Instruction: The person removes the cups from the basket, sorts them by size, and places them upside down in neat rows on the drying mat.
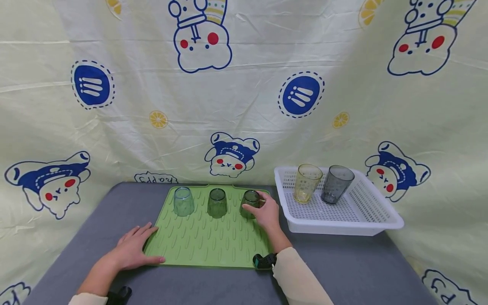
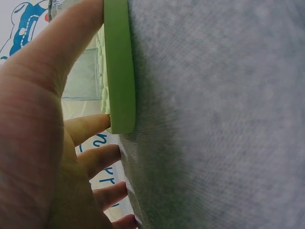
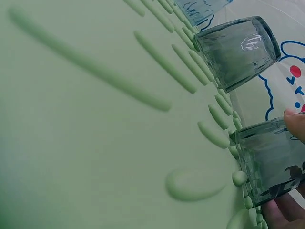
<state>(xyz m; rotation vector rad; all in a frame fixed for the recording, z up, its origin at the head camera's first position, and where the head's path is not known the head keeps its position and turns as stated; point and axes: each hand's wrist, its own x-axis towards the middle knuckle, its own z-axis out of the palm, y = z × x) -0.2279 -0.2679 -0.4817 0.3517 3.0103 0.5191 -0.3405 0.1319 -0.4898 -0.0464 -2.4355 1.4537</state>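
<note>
With my right hand I hold a dark tinted glass, thumb on one side and fingers curled round the other. Taken from the middle of the green mat, this glass is at 2 o'clock, its lower end right at the raised ridges. A second dark glass stands at 12 o'clock, and a pale blue glass between 10 and 11. My left hand lies between 8 and 9 o'clock, fingers spread wide, thumb and forefinger touching the mat's edges at its near corner. Just beside the mat, toward 3 o'clock, a white basket sits on the grey counter, with a yellowish glass at its 10 o'clock and a grey glass at its 12.
</note>
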